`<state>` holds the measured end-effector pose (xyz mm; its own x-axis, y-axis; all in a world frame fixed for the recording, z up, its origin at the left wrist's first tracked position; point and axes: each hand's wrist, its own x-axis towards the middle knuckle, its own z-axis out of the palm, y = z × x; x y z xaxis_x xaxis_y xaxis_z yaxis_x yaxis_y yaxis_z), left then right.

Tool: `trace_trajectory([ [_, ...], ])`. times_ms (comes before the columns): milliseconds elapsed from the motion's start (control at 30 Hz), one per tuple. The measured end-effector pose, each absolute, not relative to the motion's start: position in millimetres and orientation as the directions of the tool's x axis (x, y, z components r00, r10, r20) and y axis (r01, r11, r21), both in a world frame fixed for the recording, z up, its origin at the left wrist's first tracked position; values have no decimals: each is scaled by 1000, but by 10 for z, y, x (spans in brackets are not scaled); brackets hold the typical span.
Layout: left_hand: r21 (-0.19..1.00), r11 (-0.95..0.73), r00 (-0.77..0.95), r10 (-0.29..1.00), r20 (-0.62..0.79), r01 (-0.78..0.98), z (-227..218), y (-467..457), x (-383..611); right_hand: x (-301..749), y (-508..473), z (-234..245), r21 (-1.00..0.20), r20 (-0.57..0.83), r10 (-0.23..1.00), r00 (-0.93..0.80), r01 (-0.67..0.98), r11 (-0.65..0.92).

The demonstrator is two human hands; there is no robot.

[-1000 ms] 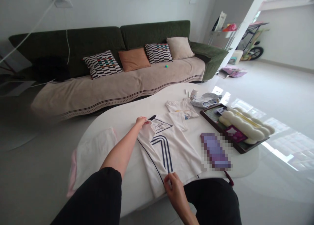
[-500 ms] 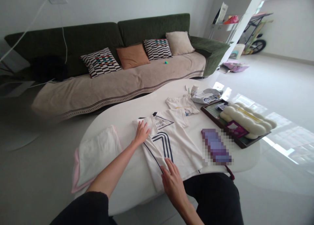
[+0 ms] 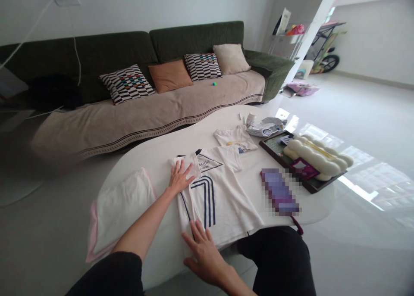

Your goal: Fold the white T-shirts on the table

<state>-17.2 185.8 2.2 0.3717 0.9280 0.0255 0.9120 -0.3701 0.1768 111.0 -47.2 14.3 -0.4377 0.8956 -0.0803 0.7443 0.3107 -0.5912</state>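
A white jersey with dark blue stripes and a large number 7 lies on the white table, its left sleeve side folded inward. My left hand rests on the folded sleeve near the collar, palm down with fingers spread. Over the jersey's lower left edge is my right hand, fingers stretched out and touching the cloth. Behind the jersey lies a folded white shirt with a print. To the left is a folded white cloth with pink edging.
On the right stand a dark-rimmed tray holding a cream bumpy box, and a blurred-out phone-like object. A crumpled plastic bag lies at the table's far end. Beyond is a green sofa with several cushions.
My right hand has slid left and toward me along the jersey's lower edge. The left hand stays on the sleeve, its fingers spread wider. The view has shifted slightly.
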Motion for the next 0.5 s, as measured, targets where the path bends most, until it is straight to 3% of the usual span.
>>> trace_trajectory([
  [100,169,-424,416,906,84,890,2,1748,-112,1638,-293,227,-579,18,991,-129,807,116],
  [167,184,-414,417,909,22,892,8,1724,-52,2082,-193,205,-537,108,984,141,842,-61],
  [233,190,-385,405,911,-79,903,69,1750,49,2469,-146,134,-485,138,948,287,854,-188],
  [300,173,-336,360,924,-128,926,194,1802,248,2715,-146,46,-442,111,939,325,863,-246],
  [400,175,-287,298,954,-43,942,411,1840,815,2811,-179,-61,-427,49,946,321,863,-270],
  [500,326,-387,413,911,-10,863,484,1787,1577,2756,-205,-100,-455,33,938,346,841,-295],
])
